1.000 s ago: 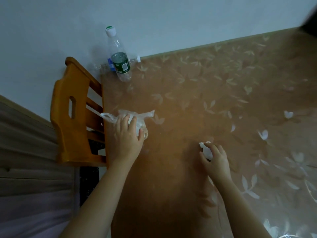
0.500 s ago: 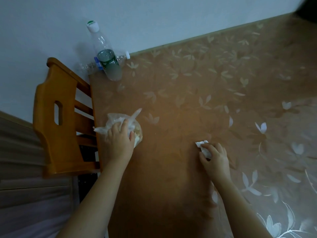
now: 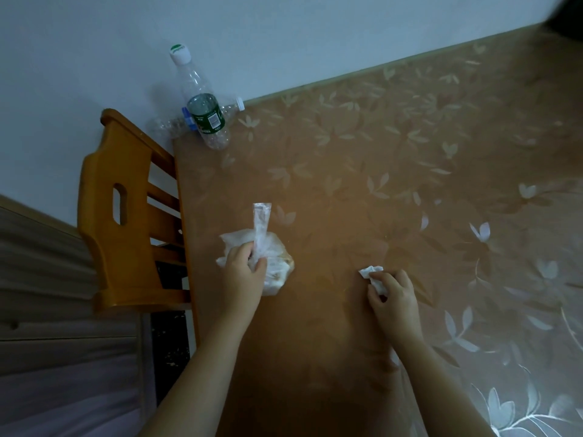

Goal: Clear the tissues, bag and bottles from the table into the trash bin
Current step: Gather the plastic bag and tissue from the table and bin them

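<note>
Two bare hands worked over the brown, leaf-patterned table (image 3: 362,190). The left hand (image 3: 243,272) was clenched around the neck of a clear plastic bag (image 3: 274,263) lying near the table's left edge, one handle strip sticking up. The right hand (image 3: 394,301) pinched a crumpled white tissue (image 3: 372,274) against the tabletop. At the far left corner stood an upright green-labelled bottle (image 3: 205,111), with a second clear bottle (image 3: 176,124) lying behind it, beside a wooden chair (image 3: 116,216).

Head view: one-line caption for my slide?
Left hand grips plastic bag, right hand pinches tissue; two bottles wait at table corner.
</note>
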A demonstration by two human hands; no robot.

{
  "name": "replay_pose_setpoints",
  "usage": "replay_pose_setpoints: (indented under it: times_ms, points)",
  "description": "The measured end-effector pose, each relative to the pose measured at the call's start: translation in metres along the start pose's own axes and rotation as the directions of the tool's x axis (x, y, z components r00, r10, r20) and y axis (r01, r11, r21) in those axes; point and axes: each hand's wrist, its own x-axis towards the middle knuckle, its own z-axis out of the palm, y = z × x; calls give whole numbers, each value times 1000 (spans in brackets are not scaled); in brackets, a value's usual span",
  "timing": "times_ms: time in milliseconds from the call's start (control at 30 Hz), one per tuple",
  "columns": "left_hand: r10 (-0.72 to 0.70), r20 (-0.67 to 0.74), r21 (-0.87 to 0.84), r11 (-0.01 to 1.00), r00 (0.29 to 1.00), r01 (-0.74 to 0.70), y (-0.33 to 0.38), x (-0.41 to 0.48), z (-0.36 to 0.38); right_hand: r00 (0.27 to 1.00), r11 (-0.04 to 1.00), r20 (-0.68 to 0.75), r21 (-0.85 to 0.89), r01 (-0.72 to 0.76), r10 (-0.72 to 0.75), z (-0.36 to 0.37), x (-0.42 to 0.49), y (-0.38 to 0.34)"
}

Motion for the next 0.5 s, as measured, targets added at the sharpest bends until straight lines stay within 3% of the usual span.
replay_pose_setpoints:
  times_ms: [233, 500]
  points:
    - [-158, 51, -261, 951, 986, 166, 26, -48, -1, 997, 997, 37, -12, -74, 74, -5, -17, 3]
    - [-87, 135, -386, 913, 987, 134, 46, -105, -8, 989, 988, 5, 32, -150, 150, -34, -57, -9]
